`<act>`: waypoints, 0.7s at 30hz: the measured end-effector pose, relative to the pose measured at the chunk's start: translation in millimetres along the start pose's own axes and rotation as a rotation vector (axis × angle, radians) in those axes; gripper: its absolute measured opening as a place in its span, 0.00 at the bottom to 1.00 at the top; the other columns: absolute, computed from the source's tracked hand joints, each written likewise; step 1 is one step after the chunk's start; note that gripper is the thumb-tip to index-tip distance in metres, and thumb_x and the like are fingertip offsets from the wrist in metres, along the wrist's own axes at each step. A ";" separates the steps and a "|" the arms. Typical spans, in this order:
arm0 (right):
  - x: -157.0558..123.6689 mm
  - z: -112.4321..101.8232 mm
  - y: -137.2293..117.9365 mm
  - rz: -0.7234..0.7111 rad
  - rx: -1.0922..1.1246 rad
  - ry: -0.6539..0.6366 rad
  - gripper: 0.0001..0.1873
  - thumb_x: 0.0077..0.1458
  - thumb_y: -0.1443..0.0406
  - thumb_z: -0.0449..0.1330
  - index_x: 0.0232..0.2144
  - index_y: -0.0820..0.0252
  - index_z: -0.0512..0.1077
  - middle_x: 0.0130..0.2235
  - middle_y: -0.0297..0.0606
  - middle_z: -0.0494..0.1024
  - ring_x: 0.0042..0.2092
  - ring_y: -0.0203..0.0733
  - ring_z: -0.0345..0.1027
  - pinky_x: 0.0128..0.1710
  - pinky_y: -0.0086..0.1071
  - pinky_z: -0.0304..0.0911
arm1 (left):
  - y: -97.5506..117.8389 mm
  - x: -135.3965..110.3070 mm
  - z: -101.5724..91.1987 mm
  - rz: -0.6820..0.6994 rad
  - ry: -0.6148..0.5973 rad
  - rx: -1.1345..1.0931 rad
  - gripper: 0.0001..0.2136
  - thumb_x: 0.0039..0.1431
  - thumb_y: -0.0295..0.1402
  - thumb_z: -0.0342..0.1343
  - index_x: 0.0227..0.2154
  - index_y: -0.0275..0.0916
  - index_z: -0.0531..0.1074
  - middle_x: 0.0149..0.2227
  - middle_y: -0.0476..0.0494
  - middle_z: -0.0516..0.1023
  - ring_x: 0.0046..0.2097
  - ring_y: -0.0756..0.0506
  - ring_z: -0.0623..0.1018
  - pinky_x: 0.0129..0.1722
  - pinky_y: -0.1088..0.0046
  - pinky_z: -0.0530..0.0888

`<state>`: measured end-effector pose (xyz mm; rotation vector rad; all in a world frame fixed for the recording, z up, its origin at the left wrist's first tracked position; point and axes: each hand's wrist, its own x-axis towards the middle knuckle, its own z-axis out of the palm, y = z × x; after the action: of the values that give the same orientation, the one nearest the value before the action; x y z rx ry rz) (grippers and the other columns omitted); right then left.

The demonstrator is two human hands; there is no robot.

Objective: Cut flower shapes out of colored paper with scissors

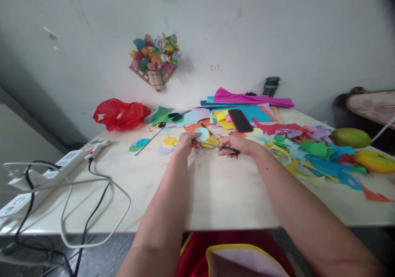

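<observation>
Two hands, scissors, pale-blue disc

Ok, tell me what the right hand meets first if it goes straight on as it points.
Likely the blue paper circle held by the left hand; the right hand, gripping scissors, points leftward at it. Depth is unclear.

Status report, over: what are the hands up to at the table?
Left hand grips pale-blue circle. Right hand grips scissors, blades by it. Scraps and phone close by, nothing blocking.

Pale blue paper disc (roughly round) meets open black-handled scissors.
</observation>
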<state>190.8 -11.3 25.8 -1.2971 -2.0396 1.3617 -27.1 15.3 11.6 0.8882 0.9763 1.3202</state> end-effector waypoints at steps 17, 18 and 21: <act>-23.7 -29.2 1.2 0.060 -0.058 -0.115 0.16 0.44 0.56 0.68 0.28 0.62 0.73 0.18 0.29 0.71 0.18 0.29 0.60 0.18 0.24 0.55 | 3.6 -0.3 -12.4 0.023 -0.103 -0.027 0.08 0.36 0.25 0.66 0.20 0.32 0.73 0.23 0.43 0.77 0.28 0.47 0.78 0.31 0.72 0.77; -24.3 -31.3 2.5 0.064 -0.050 -0.116 0.15 0.44 0.56 0.68 0.29 0.62 0.73 0.18 0.29 0.70 0.17 0.29 0.60 0.17 0.24 0.55 | 4.0 -0.8 -12.8 0.024 -0.109 -0.021 0.07 0.36 0.25 0.66 0.20 0.32 0.73 0.23 0.43 0.77 0.27 0.48 0.77 0.30 0.73 0.76; -24.4 -36.6 7.1 0.059 -0.027 -0.122 0.15 0.44 0.57 0.68 0.30 0.63 0.73 0.18 0.29 0.69 0.17 0.29 0.60 0.17 0.25 0.54 | 5.2 -2.5 -13.6 0.021 -0.121 0.008 0.06 0.36 0.24 0.66 0.19 0.31 0.73 0.21 0.43 0.76 0.23 0.50 0.75 0.26 0.75 0.75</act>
<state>232.6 -11.6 41.2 -1.3257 -2.1210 1.4781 -41.7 12.8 11.8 0.9752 0.8806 1.2661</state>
